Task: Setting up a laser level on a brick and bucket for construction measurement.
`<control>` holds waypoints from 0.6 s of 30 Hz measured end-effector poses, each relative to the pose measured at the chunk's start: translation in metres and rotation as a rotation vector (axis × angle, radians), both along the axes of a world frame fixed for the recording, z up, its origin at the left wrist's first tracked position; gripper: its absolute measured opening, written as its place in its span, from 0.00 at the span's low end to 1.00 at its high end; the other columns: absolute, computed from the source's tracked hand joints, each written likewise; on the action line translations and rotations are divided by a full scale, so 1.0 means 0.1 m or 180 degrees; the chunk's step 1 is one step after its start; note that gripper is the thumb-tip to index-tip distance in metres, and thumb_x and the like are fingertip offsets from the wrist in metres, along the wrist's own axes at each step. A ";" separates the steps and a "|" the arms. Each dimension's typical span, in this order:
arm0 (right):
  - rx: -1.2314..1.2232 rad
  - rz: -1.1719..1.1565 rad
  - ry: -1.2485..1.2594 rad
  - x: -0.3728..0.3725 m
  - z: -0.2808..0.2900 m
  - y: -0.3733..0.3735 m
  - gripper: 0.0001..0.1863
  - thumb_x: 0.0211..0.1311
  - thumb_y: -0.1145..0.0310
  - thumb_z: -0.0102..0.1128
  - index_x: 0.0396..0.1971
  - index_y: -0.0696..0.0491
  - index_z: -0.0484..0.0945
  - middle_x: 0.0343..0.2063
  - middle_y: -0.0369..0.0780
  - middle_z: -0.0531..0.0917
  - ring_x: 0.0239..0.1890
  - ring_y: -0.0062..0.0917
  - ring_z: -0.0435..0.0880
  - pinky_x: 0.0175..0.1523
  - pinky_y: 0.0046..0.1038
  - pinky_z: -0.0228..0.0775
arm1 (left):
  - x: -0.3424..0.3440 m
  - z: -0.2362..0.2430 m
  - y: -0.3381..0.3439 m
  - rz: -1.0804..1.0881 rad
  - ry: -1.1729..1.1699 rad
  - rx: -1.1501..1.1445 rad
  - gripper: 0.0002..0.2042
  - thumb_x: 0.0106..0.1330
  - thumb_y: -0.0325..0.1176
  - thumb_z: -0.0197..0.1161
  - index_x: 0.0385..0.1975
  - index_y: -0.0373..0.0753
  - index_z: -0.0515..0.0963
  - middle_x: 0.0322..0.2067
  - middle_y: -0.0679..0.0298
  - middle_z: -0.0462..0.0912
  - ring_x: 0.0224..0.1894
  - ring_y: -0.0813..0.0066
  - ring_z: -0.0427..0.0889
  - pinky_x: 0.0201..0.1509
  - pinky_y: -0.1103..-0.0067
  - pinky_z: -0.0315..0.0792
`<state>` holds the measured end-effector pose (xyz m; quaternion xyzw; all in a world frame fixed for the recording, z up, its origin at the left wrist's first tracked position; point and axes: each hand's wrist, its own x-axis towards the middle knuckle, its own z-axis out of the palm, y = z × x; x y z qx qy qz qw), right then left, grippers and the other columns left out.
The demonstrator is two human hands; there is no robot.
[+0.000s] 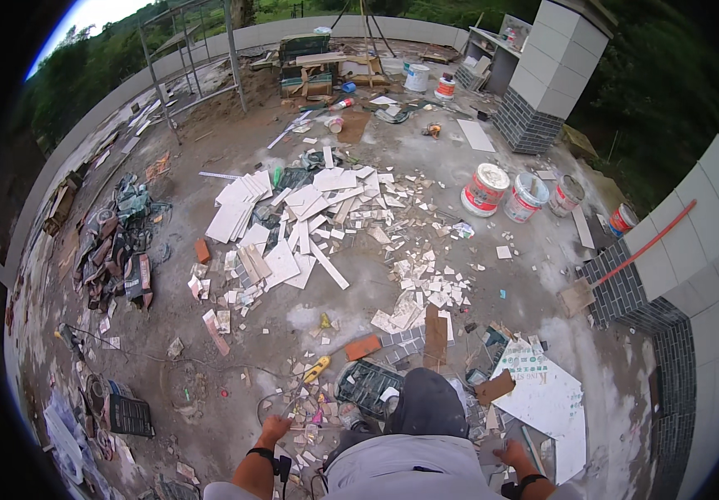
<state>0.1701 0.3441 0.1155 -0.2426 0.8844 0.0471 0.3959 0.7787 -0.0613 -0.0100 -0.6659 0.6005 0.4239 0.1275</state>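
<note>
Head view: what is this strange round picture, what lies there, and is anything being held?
No machine shows here, just a person's two bare hands: the left hand and the right hand. The only picture comes from a wide fisheye camera worn on the person's head, looking down, so straight edges bend. On the grey, dusty ground lie flat, broken white tiles, a yellow and black handheld tool and a white panel with green print. Whether either hand holds something is too unclear to tell.

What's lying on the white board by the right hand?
White board: brown scrap over its left edge, small shards at its far edge. What's beneath is covered.
</note>
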 end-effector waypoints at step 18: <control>-0.0659 0.0669 -0.0253 -2.74 -0.55 -4.14 0.36 0.51 0.45 0.69 0.49 0.61 0.75 0.47 0.56 0.81 0.52 0.49 0.80 0.56 0.41 0.71 | -2.46 0.46 -3.25 -0.0427 0.0252 0.0163 0.14 0.51 0.44 0.74 0.27 0.40 0.85 0.27 0.58 0.87 0.34 0.68 0.86 0.40 0.72 0.78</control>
